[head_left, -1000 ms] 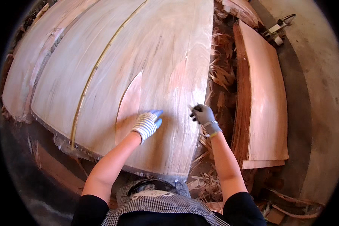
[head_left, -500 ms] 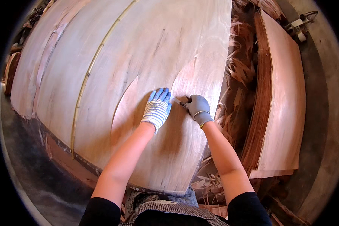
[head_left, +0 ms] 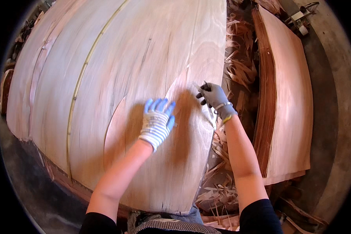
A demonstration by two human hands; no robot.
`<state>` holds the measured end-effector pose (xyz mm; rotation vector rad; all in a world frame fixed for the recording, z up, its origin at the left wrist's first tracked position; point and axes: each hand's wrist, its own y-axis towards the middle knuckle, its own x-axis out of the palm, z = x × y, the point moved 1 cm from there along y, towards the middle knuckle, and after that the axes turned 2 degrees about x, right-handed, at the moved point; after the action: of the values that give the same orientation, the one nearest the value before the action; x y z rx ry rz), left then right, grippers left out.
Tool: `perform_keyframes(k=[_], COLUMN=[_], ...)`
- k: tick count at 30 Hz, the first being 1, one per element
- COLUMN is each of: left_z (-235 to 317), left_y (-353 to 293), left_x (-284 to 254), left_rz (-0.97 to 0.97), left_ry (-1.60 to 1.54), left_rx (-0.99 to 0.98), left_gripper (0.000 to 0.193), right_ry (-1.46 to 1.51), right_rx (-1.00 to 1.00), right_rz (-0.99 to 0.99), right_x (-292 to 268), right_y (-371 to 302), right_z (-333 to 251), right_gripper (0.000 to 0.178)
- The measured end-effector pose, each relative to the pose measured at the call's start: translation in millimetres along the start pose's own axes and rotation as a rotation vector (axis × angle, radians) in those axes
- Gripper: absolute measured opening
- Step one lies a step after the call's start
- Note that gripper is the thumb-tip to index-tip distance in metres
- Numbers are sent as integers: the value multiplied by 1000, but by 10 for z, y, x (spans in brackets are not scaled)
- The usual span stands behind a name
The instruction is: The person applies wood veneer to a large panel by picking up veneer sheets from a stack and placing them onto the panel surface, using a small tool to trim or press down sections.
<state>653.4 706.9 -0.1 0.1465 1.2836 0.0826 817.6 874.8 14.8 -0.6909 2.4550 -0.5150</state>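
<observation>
A large sheet of pale wood veneer lies in front of me on a stack, with long splits and a pinkish tapered patch. My left hand, in a blue-fingered glove with white and blue stripes, is over the sheet, fingers spread; a small clear bit shows beside its thumb. Near the sheet's right edge, my right hand, in a grey glove with dark fingertips, has its fingers bent together on a thin pale strip. What the strip is made of is unclear. Another whitish piece hangs below the wrist.
A narrow yellowish strip runs lengthwise over the veneer on the left. Torn veneer scraps fill the gap at the right. Beyond them stands a thick veneer stack. A small wheeled metal frame is on the floor at upper right.
My right hand has moved away from the left, up and right, lifting off the sheet with the strip. My left fingers have spread apart. The view has shifted a little.
</observation>
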Motion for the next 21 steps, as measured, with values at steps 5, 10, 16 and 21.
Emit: perform_keyframes(k=[5,10,16,21], left_z=[-211,-409,-92,-108], left_y=[909,1242,1385,1229], left_x=[69,493,474,844], left_rz=[207,33,-25,49], left_ry=[44,18,-112,174], left_rx=[-130,76,101,149], left_gripper=[54,45,37,36], right_ry=[217,-450,-593,-958], right_rx=[-40,14,-89,-309], right_rz=[-12,215,265,347], right_x=[185,185,117,-64], right_y=[744,850,824,545], right_z=[-104,-96,66,52], right_gripper=[22,42,34,21])
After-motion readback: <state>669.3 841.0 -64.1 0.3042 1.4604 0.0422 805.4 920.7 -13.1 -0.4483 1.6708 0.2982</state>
